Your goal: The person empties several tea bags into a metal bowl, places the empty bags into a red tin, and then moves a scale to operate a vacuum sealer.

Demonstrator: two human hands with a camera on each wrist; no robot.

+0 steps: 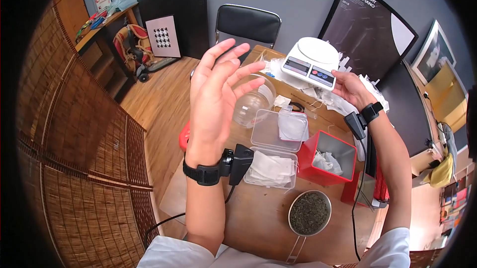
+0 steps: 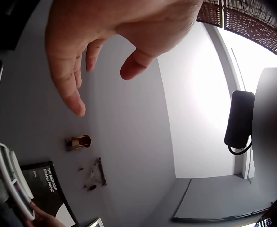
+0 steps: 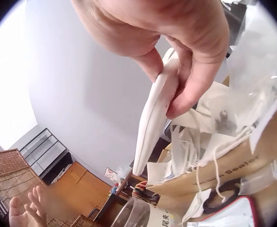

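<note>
My right hand (image 1: pixel 349 89) grips a white kitchen scale (image 1: pixel 310 64) by its near right corner, holding it up over the far side of the table. The right wrist view shows the scale (image 3: pixel 152 118) edge-on, pinched between thumb and fingers. Its round platform faces up, with a display and several buttons on the front. Raised to the left of the scale, my left hand (image 1: pixel 216 84) has its fingers spread and loosely bent, with nothing in them. A clear plastic jar (image 1: pixel 251 106) stands behind the left hand and is partly hidden by it.
A clear lidded box of white pouches (image 1: pixel 271 170) lies mid-table. Beside it stands a red tin (image 1: pixel 323 168) with white bags inside. Nearer me is a strainer of dried leaves (image 1: pixel 309 213). A cardboard box (image 1: pixel 293 91) with white packaging stands at the back, before a black chair (image 1: pixel 248 24).
</note>
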